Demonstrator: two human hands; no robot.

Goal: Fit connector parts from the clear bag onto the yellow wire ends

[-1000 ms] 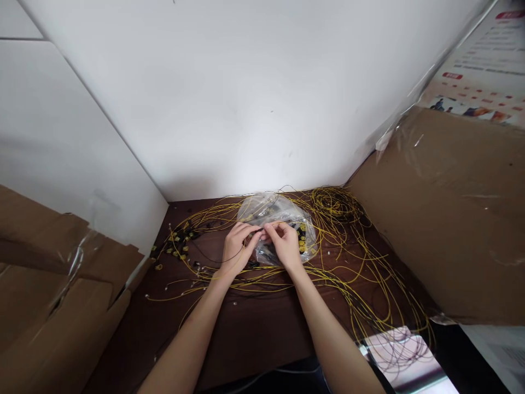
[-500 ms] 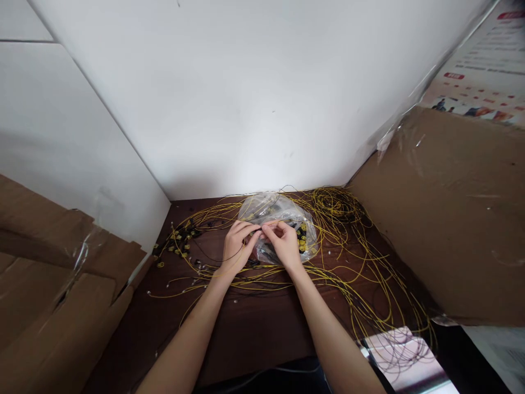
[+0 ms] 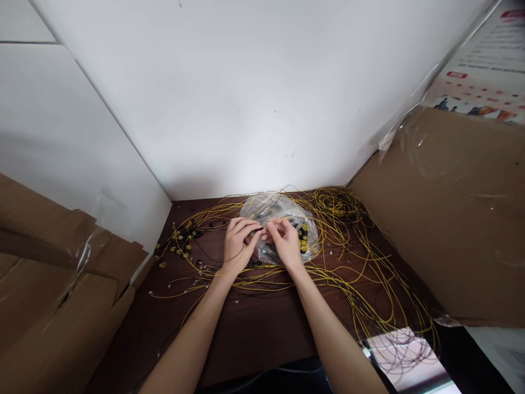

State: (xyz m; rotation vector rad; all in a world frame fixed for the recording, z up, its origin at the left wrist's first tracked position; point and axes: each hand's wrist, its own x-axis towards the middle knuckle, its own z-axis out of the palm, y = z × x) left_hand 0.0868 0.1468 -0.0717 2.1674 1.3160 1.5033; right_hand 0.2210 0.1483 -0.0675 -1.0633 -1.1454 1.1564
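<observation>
Over a clear plastic bag [image 3: 266,201], my two hands work close together. My left hand [image 3: 238,241] is closed in a pinch on a small black connector [image 3: 256,230], and a thin dark wire trails from it to the left. My right hand [image 3: 284,241] pinches with thumb and forefinger just right of the connector's tip; whatever lies between those fingers is too small to make out. Inside the bag, yellow-and-black connectors [image 3: 303,237] show beside my right hand.
Yellow and black wires [image 3: 353,293] sweep across the brown table [image 3: 254,328], with a coil [image 3: 334,203] at the back right. Connector ends [image 3: 180,241] cluster at left. Cardboard [image 3: 447,219] stands on the right, more cardboard [image 3: 61,273] on the left. A lit screen [image 3: 410,364] lies front right.
My right hand has drawn slightly to the right, so a small gap shows between the fingertips of both hands. The left hand keeps its pinch on the connector.
</observation>
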